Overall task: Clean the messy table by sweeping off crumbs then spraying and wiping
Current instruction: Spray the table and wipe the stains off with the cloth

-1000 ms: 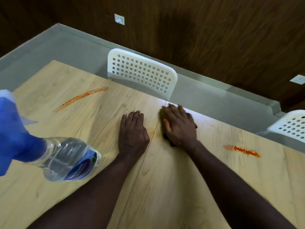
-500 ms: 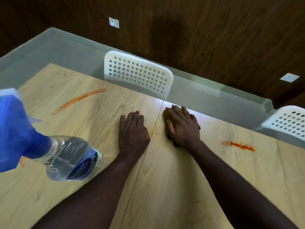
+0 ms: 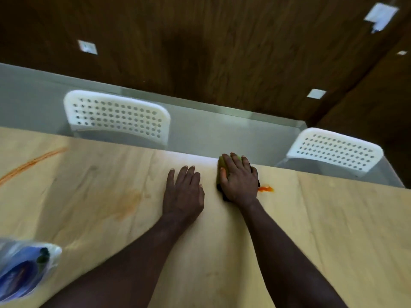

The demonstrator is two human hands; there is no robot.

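though its label blurred, spray bottle (image 3: 24, 267) on table (image 3: 333, 218)

Looks like office/meeting rm: long wood-laminate table (image 3: 311, 218), white perforated chairs (image 3: 117, 116), dark wood-panel wall (image 3: 222, 52).

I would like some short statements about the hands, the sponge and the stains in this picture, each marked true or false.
1. The right hand presses a sponge on the table. True.
2. The left hand holds the spray bottle. False: it lies flat and empty on the table; the bottle is apart, at the lower left.
3. An orange stain shows just right of the right hand. True.
4. The long orange streak is already wiped away. False: it is there at the far left.
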